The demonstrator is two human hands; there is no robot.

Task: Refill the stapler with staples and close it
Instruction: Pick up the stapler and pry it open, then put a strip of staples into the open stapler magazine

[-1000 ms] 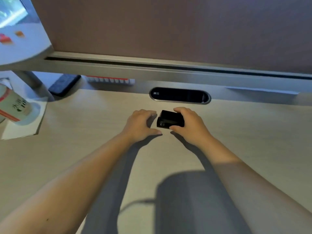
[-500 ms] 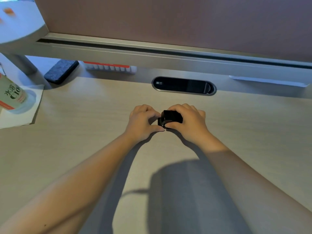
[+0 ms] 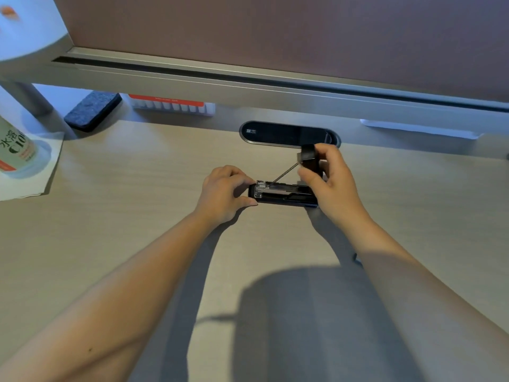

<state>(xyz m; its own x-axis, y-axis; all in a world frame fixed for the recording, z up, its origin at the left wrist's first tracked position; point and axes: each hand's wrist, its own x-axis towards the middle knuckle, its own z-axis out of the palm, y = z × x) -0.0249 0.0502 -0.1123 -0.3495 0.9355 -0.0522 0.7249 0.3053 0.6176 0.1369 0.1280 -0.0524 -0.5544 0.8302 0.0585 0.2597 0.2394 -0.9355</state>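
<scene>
A small black stapler (image 3: 283, 194) lies on the light wooden desk, swung open, its metal staple channel facing up. My left hand (image 3: 224, 193) pinches the stapler's left end between thumb and fingers. The black top cover (image 3: 309, 158) is lifted up and back at the right, held by my right hand (image 3: 330, 183). A thin spring rod (image 3: 283, 173) runs slanted from the cover down to the channel. I cannot tell whether any staples lie in the channel.
A dark oval cable port (image 3: 286, 133) sits in the desk just behind the stapler. Far left are a dark felt eraser (image 3: 92, 110), a red-and-white box (image 3: 170, 104), and a bottle (image 3: 13, 148) on white paper (image 3: 41, 172). A partition wall rises behind.
The stapler was shut between both hands; now my right hand has swung its top cover up and back, exposing the channel. My left hand keeps hold of the left end.
</scene>
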